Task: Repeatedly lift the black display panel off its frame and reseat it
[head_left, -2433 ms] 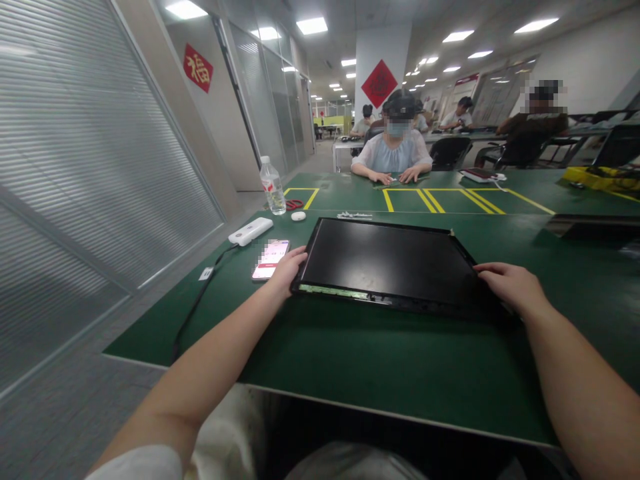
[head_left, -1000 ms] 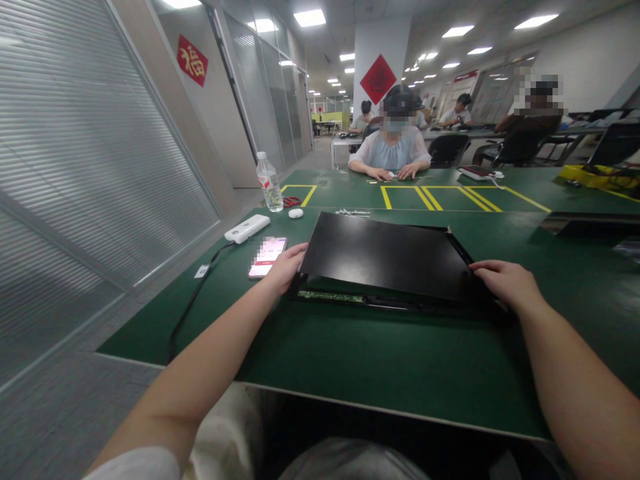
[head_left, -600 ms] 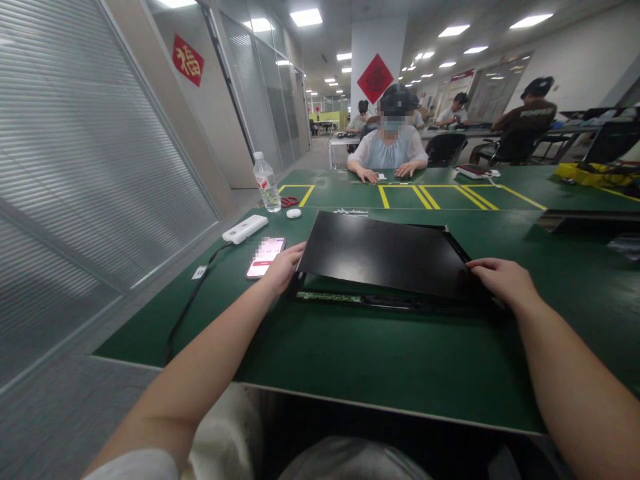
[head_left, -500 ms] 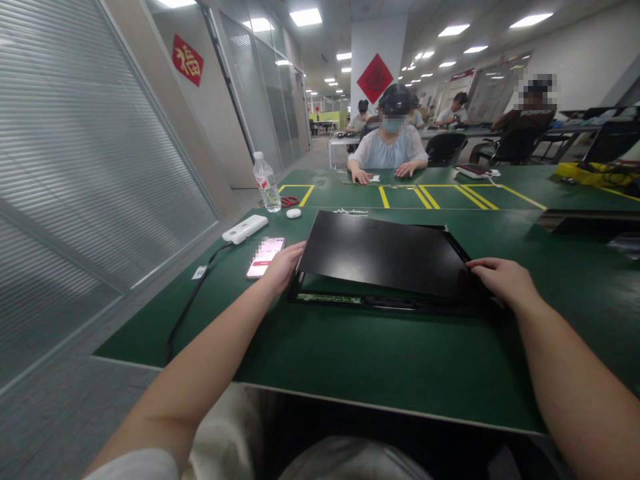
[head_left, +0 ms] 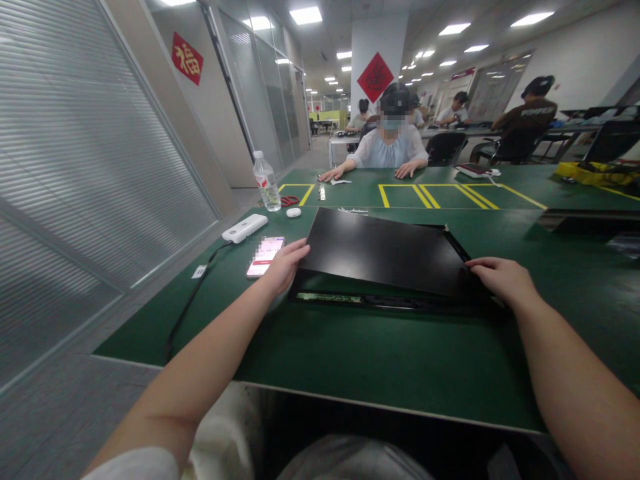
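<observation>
A glossy black screen panel (head_left: 380, 250) lies tilted over a shallow black frame (head_left: 420, 305), its left side raised. Along the frame's near edge a green circuit strip (head_left: 327, 298) shows through the gap. My left hand (head_left: 289, 261) is closed on the panel's left edge, thumb on top and fingers mostly hidden behind it. At the opposite side my right hand (head_left: 503, 277) pinches the right side of the frame, close to the panel's right edge. The far part of the frame is covered by the panel.
On the green table (head_left: 350, 360), a phone (head_left: 266, 257), a white power bank (head_left: 245, 229) with a black cable, a small white case (head_left: 293, 213), red-handled scissors (head_left: 289, 200) and a water bottle (head_left: 267, 183) stand left. A person (head_left: 393, 143) sits opposite.
The panel's left side has lifted slightly, and my left hand has moved a little right with it. My right hand stays put. The person opposite has reached a hand sideways to my left.
</observation>
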`<state>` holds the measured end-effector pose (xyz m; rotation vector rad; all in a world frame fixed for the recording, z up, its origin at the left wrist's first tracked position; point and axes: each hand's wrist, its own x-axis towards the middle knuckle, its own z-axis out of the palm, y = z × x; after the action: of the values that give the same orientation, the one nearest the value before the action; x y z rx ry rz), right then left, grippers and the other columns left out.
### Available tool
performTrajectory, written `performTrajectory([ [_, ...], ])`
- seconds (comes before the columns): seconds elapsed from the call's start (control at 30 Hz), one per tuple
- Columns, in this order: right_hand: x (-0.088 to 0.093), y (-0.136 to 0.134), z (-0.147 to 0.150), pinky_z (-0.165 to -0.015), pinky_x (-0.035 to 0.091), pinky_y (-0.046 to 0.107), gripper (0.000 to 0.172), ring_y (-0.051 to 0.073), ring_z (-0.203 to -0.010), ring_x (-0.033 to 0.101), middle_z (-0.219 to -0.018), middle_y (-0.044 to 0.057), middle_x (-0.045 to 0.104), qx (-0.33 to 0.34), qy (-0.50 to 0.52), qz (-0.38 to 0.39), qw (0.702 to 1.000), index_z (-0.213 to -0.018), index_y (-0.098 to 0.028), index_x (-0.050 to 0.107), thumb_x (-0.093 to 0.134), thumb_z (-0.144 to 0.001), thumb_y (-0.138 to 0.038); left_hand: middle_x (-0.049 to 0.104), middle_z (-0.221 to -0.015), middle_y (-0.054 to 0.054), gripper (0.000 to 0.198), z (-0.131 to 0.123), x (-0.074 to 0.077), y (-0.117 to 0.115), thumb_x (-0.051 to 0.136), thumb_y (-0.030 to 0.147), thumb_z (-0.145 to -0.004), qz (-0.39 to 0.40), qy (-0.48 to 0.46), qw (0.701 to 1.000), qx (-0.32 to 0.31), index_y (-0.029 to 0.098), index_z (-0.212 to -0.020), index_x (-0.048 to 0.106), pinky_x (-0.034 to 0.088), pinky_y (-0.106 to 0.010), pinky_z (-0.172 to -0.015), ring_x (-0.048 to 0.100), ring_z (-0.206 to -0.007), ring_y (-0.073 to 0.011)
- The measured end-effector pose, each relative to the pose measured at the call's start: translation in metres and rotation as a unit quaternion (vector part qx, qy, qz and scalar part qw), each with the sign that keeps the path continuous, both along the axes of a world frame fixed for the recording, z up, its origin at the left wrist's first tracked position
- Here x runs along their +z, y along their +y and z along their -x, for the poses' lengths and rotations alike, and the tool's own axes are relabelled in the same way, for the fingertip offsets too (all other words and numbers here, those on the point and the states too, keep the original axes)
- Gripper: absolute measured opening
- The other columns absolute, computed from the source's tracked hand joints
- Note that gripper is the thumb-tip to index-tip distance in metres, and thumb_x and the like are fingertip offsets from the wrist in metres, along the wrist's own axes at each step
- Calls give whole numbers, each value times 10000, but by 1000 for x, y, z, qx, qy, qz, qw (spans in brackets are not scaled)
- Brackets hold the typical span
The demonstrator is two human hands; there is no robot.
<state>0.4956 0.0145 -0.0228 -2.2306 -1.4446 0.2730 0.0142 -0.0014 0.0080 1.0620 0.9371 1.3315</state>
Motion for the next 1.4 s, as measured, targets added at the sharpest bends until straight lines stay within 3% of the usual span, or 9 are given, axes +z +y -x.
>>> performTrajectory([
  [0.17, -1, -1, 3, -733, 495, 340, 317, 241, -833, 671, -979, 103, 783, 12, 10, -3, 1000, -992, -222, 836, 638, -781, -351, 825, -1113, -149, 505, -1, 0, -2, 961, 339, -590, 5, -3, 1000, -24, 131, -1030, 827, 515, -452, -1020, 715, -1168, -385],
  [0.6, -2, -1, 5, -687, 502, 344, 343, 229, -758, 665, -920, 95, 769, 18, 23, 6, 1000, -1048, -222, 831, 650, -781, -340, 840, -1052, -119, 397, 4, -8, 4, 912, 261, -672, 26, -20, 999, -18, 136, -1037, 822, 571, -384, -950, 753, -1108, -321],
  [0.8, -2, -2, 7, -657, 504, 353, 351, 244, -754, 670, -922, 130, 771, 18, 30, 0, 999, -1045, -201, 833, 653, -780, -343, 841, -1085, -101, 450, 5, -10, 5, 922, 183, -650, 24, -23, 999, -31, 151, -1085, 814, 575, -399, -994, 771, -1072, -296],
  [0.97, -3, -1, 6, -739, 537, 373, 385, 262, -827, 695, -972, 101, 777, 8, 37, -1, 999, -1090, -237, 820, 656, -770, -376, 835, -1119, -111, 518, 4, -11, 5, 903, 155, -668, 17, -25, 999, -42, 147, -1175, 793, 566, -409, -1023, 767, -1103, -306],
  [1.13, -3, 1, 6, -891, 533, 363, 467, 267, -1021, 707, -1157, 108, 771, 10, 54, -8, 998, -1196, -217, 776, 667, -759, -340, 831, -1138, -121, 554, 4, -12, 5, 907, 166, -673, 14, -22, 999, -46, 139, -1211, 781, 549, -397, -1053, 745, -1160, -310],
  [1.4, -10, 5, -1, -907, 530, 342, 520, 256, -1069, 705, -1232, 121, 755, 3, 80, -16, 997, -1266, -205, 717, 665, -772, -356, 827, -1163, -112, 559, 8, -13, 6, 906, 185, -678, 17, -13, 998, -59, 168, -1223, 780, 560, -391, -1044, 750, -1156, -305],
])
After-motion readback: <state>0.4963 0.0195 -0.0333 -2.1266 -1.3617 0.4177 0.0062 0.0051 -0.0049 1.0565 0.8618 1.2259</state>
